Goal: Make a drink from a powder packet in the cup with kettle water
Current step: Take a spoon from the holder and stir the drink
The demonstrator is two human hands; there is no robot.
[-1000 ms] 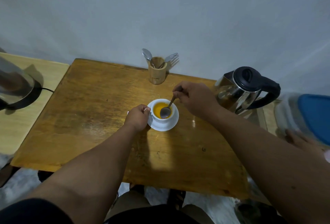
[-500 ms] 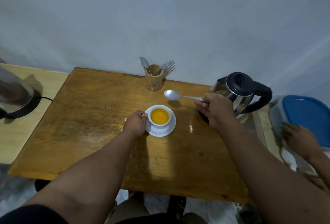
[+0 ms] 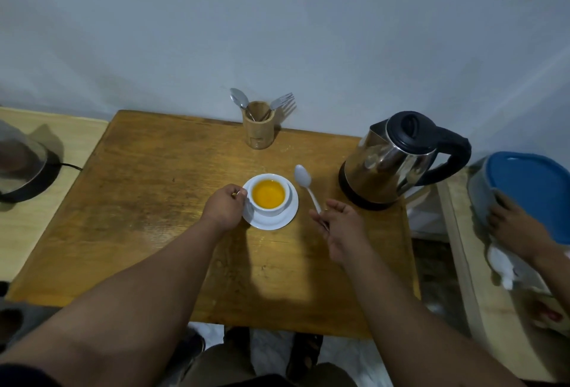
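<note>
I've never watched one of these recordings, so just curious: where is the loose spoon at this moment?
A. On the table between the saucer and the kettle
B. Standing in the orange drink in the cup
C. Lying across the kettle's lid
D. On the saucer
A: the spoon lies on the table, bowl away from the person, between the saucer and the kettle, its handle end at the right hand.

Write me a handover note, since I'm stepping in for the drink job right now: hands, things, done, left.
Left hand grips the cup at its left side; the cup sits on its saucer, filled with orange drink.
Right hand holds the spoon by its handle end, bowl beside the cup near the table.
Kettle stands at right.
Done: mixed, it seems.
Left: release the spoon.
</note>
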